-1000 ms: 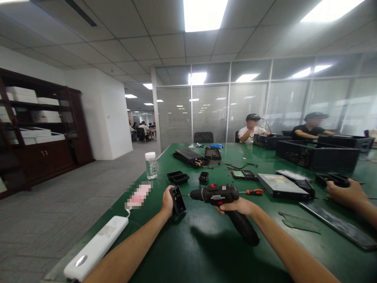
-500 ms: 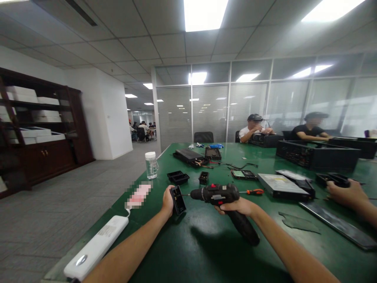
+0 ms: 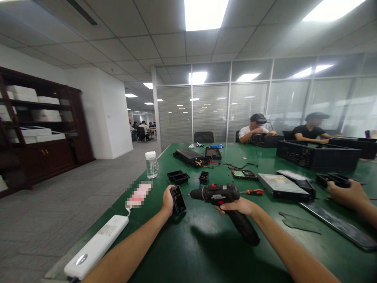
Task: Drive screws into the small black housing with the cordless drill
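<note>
My left hand [image 3: 167, 201] grips a small black box-shaped part [image 3: 178, 199], held upright on the green table [image 3: 206, 251]. My right hand [image 3: 239, 206] is wrapped round the handle of a black cordless drill [image 3: 219, 195] with red buttons. The drill's bit points left and reaches the black part. Both forearms stretch in from the bottom edge.
A white power bank [image 3: 96, 247] lies at the table's near-left corner. Behind are a clear bottle [image 3: 151, 165], small black trays [image 3: 177, 177], an orange-handled screwdriver [image 3: 255, 192], a silver drive [image 3: 281, 185] and black crates [image 3: 316, 155]. Another person's hand [image 3: 344, 193] rests at right; two people sit far off.
</note>
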A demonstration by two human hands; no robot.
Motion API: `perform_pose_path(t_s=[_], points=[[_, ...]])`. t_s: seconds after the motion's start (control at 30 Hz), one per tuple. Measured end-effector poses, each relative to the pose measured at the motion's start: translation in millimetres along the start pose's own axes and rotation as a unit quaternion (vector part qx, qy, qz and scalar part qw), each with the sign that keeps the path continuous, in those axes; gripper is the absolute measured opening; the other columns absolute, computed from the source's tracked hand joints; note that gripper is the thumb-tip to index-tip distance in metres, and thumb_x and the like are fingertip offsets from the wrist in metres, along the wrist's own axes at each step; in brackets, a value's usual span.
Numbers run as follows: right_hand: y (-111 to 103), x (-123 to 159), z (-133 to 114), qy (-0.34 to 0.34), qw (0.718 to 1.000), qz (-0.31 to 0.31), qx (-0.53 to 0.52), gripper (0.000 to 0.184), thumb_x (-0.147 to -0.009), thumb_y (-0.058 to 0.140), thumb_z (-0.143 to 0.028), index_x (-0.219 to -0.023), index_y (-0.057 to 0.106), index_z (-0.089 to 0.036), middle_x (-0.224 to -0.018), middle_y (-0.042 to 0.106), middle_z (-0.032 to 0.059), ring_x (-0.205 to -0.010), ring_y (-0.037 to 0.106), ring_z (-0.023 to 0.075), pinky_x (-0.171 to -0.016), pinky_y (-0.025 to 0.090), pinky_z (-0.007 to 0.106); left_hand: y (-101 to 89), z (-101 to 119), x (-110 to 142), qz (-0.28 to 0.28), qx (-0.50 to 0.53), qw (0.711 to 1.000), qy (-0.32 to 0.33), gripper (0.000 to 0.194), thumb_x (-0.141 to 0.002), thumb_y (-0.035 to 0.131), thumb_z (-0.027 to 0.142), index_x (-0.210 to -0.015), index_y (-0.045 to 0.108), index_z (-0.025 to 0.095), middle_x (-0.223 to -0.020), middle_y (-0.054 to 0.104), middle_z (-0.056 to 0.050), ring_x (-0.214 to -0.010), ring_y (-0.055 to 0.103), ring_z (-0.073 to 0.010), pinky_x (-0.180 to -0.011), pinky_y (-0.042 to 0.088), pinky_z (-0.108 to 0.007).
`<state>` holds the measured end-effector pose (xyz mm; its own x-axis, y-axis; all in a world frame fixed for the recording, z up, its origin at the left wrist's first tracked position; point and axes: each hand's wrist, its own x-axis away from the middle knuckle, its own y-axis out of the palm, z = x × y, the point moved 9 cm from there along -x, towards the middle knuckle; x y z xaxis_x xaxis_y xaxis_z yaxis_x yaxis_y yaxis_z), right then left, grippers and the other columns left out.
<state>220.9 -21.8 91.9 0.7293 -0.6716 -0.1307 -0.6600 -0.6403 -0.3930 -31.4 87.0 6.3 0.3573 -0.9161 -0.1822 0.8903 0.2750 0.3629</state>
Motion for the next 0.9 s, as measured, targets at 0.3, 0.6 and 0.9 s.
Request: perform_pose_path(t_s=[0.3, 0.6, 0.9], points=[[-4.0, -1.0, 11.7, 0.028, 0.999, 0.010, 0.015, 0.028, -0.074, 0.060, -0.050, -0.080, 0.065, -0.023, -0.079, 0.062, 0.0079, -0.078, 0.061, 0.0235, -0.080, 0.050, 0.036, -0.3, 0.5, -0.2, 0.002, 0.002, 1.000, 0.002, 0.028, -0.067, 0.050, 0.046, -0.071, 0.057, 0.020, -0.061, 0.054, 0.002, -0.055, 0.050, -0.0140, -0.056, 0.041, -0.026], [-2.9, -1.5, 8.4, 0.005, 1.000, 0.007, -0.007, 0.023, -0.076, 0.061, -0.046, -0.079, 0.066, -0.023, -0.078, 0.063, 0.0075, -0.077, 0.062, 0.0228, -0.079, 0.051, 0.036, -1.1, -0.3, -1.9, 0.004, 0.001, 1.000, 0.010, 0.029, -0.067, 0.050, 0.047, -0.070, 0.057, 0.020, -0.059, 0.052, 0.003, -0.054, 0.049, -0.0137, -0.055, 0.041, -0.026], [-8.7, -0.2, 16.9, 0.040, 0.998, 0.032, 0.035, 0.031, -0.074, 0.060, -0.053, -0.080, 0.064, -0.023, -0.080, 0.064, 0.0088, -0.079, 0.062, 0.0247, -0.081, 0.051, 0.038, 0.7, -1.3, -1.4, -0.005, 0.012, 1.000, 0.003, 0.025, -0.068, 0.050, 0.044, -0.069, 0.056, 0.020, -0.057, 0.052, 0.003, -0.053, 0.048, -0.0130, -0.054, 0.040, -0.025]])
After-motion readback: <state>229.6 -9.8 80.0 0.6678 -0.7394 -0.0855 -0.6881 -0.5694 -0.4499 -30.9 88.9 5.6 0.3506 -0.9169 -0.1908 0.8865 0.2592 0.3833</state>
